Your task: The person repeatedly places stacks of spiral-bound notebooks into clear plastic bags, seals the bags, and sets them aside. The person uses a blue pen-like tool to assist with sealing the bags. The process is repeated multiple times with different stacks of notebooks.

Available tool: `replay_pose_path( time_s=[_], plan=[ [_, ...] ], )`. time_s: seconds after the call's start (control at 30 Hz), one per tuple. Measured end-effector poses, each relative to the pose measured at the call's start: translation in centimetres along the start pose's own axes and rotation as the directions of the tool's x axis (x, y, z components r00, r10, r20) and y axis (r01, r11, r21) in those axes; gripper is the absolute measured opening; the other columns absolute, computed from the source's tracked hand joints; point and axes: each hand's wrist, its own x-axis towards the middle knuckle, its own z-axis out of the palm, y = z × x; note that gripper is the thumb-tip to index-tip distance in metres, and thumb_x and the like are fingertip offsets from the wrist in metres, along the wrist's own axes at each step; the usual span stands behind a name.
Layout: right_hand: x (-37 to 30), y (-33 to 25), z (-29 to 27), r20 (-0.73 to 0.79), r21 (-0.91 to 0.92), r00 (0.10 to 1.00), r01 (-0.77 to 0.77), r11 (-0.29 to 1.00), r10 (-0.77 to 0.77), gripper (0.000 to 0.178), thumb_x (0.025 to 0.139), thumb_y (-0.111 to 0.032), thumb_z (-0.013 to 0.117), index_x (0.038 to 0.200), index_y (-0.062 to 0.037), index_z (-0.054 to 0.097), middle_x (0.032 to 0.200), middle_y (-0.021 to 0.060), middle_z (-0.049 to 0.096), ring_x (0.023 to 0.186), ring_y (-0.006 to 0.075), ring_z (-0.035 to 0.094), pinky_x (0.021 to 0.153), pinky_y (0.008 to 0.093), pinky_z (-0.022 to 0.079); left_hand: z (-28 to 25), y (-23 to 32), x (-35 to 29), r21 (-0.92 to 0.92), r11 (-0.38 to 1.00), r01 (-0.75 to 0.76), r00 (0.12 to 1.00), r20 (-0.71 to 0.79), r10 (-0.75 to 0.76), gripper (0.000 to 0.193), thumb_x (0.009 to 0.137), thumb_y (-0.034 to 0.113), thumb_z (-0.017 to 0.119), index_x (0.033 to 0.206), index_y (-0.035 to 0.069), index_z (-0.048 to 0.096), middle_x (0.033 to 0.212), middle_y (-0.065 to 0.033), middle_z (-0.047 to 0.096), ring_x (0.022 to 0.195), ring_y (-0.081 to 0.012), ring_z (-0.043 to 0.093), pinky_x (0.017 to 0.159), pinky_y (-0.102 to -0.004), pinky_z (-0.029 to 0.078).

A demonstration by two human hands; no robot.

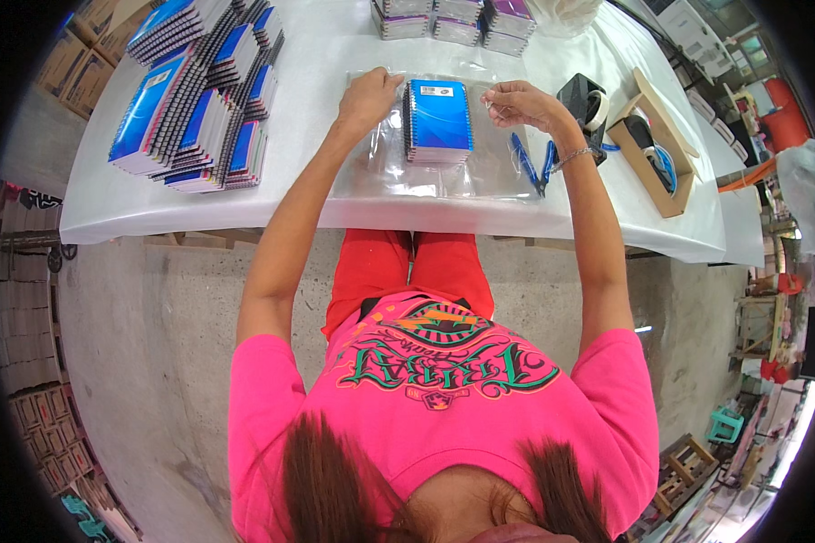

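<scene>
A stack of spiral-bound notebooks [439,122] with a blue cover on top sits upright in front of me, on a sheet of clear plastic [385,176] spread over the table. Left of the stack, my left hand [369,101] is closed, its fingertips pinching the plastic near the far edge. My right hand [522,104] hovers to the right of the notebooks with fingers curled and thumb pressed in, apparently on the plastic's thin edge. Blue-handled pliers or nippers [547,163] lie on the plastic's right side, just below my right wrist.
Tall piles of blue spiral notebooks [154,109] stand at the left. More notebook stacks [457,20] are at the far edge. To the right are a black tape dispenser [575,95] and an open cardboard box [670,185] holding a dark item and blue-white cord. The white-covered table [317,215] ends before my legs.
</scene>
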Motion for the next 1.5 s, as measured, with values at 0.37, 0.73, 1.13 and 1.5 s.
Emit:
replay_pose_path(
  time_s=[0.37, 0.73, 1.13, 1.5],
  plan=[
    [0.9, -0.3, 4.3, -0.149, 0.14, 0.988, 0.053, 0.989, -0.032, 0.025, 0.097, -0.03, 0.057, 0.094, -0.0049, 0.058, 0.072, 0.0009, 0.058, 0.064, 0.0102, 0.059, 0.06, 0.0229, 0.05, 2.0, 1.5, 0.8, -0.081, 0.997, -0.018, 0.999, 0.031, 0.021, 0.038, 0.096, 0.033, 0.048, 0.108, -0.001, 0.06, 0.106, -0.0279, 0.064, 0.1, -0.0443, 0.061, 0.089, -0.0491, 0.047],
    [4.2, 1.0, 7.5, -0.341, -0.382, 0.874, 0.209, 0.9, -0.348, 0.024, 0.091, -0.019, 0.056, 0.088, 0.0047, 0.057, 0.074, 0.0216, 0.064, 0.056, 0.0325, 0.064, 0.058, 0.0425, 0.05, 5.0, 2.8, -0.3, 0.106, 0.987, -0.118, 0.986, -0.106, 0.13, 0.024, 0.09, 0.018, 0.051, 0.105, -0.001, 0.057, 0.093, -0.0277, 0.066, 0.091, -0.044, 0.065, 0.078, -0.0527, 0.052],
    [3.9, 0.6, 9.2, -0.437, -0.548, 0.825, 0.072, 0.833, -0.359, 0.019, 0.088, -0.015, 0.055, 0.092, 0.0034, 0.059, 0.083, 0.0294, 0.063, 0.081, 0.0465, 0.062, 0.072, 0.0536, 0.046, 5.5, 6.3, -0.9, 0.183, 0.983, 0.016, 0.995, -0.096, 0.002, 0.024, 0.079, 0.007, 0.062, 0.101, -0.002, 0.056, 0.089, -0.0238, 0.068, 0.086, -0.0397, 0.068, 0.074, -0.0475, 0.055],
    [3.4, 0.9, 9.5, -0.427, -0.647, 0.802, 0.052, 0.761, -0.418, 0.022, 0.09, -0.015, 0.055, 0.105, 0.0012, 0.058, 0.086, 0.0288, 0.065, 0.081, 0.0476, 0.062, 0.07, 0.0554, 0.046, 2.1, 3.7, 1.0, 0.214, 0.967, -0.141, 0.984, 0.138, 0.113, 0.032, 0.079, 0.026, 0.054, 0.088, 0.001, 0.071, 0.095, -0.0251, 0.067, 0.088, -0.0408, 0.067, 0.082, -0.0511, 0.051]
  ],
)
